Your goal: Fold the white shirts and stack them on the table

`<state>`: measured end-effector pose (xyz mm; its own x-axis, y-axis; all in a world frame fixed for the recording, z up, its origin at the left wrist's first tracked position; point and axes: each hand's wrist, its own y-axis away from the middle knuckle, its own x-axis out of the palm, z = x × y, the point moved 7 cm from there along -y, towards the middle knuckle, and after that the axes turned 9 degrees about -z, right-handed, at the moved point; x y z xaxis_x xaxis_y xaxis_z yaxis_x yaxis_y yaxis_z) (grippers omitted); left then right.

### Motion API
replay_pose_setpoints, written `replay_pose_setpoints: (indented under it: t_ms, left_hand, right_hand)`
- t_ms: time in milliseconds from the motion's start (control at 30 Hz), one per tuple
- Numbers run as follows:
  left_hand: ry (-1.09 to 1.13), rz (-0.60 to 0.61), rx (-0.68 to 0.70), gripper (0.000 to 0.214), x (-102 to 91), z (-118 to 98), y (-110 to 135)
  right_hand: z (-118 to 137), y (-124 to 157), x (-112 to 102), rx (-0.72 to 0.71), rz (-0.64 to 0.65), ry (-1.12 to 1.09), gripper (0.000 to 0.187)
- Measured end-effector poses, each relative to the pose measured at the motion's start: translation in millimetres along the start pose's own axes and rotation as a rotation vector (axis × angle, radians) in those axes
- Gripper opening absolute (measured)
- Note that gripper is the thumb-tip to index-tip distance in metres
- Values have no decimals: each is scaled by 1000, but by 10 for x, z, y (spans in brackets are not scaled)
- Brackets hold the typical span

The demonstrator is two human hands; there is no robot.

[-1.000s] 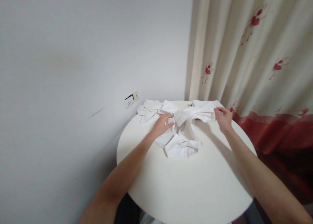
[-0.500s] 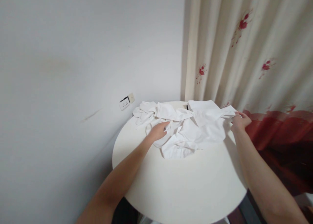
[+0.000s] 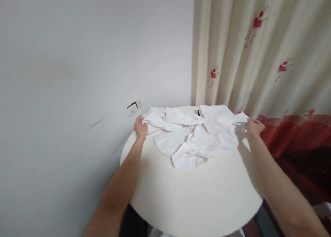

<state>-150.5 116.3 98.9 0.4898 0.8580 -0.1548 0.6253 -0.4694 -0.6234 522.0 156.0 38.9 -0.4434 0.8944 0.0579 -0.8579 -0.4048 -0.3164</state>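
A crumpled white shirt (image 3: pixel 216 137) lies across the far half of the round white table (image 3: pixel 196 195), its folds overlapping in the middle. At its left end my left hand (image 3: pixel 141 127) pinches a drawn-out part of the cloth, close to the table's left rim. My right hand (image 3: pixel 253 127) grips a narrow strip of the same cloth, which looks like a sleeve end, beyond the right rim. Between the two hands the upper part of the fabric is stretched sideways. Some fingertips of both hands are hidden by the cloth.
A white wall (image 3: pixel 77 75) with a socket (image 3: pixel 132 109) stands close along the table's left side. A cream curtain (image 3: pixel 232 51) with red flowers hangs behind and to the right. A small dark object (image 3: pixel 198 113) shows at the table's back edge.
My left hand has moved left and away from me, from the middle of the cloth to its left end, drawing a part of it out sideways. My right hand keeps its hold.
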Motion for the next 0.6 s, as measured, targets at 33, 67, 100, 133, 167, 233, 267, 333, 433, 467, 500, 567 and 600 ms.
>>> replay_pose_setpoints:
  t_ms: [33,67,100,133,167,233,267,333,433,467,500,567,600]
  left_hand:
    - [-44,-11,-7,56,-25,59,-13]
    - [-94,-31,17,57,-50,71,-15]
    - [-140,-55,70,56,-66,36,-3]
    - [-173,-65,144,55,-60,-40,26]
    - [-186,-47,226,52,-22,-141,76]
    - [-166,90,376,42,150,-355,244]
    - [-151,195,436,36,267,-446,362]
    - [-147,410,517,30,503,-548,631]
    - [-190,608,546,34,747,-515,940]
    - [-203,629,537,30,788,-481,984]
    - [-213,631,523,25,810,-449,996]
    - [-226,592,488,16,803,-404,935]
    - [-230,565,473,16,778,-394,877]
  right_hand:
    - [-53,-4,-27,65,-44,25,17]
    - [-93,-1,-53,118,-79,55,18]
    - [-111,4,-72,146,-96,86,20]
    - [-98,9,-80,137,-92,115,24]
    - [-73,16,-96,118,-95,143,28]
    - [-1,43,-154,80,-138,190,40]
    - [58,63,-180,38,-165,225,46]
    - [225,130,-166,-109,-173,300,51]
    - [497,344,67,-424,5,352,43]
    - [559,449,170,-513,95,348,41]
    - [605,566,271,-593,187,346,39]
    - [643,812,447,-720,363,362,38]
    - [637,927,517,-763,442,381,38]
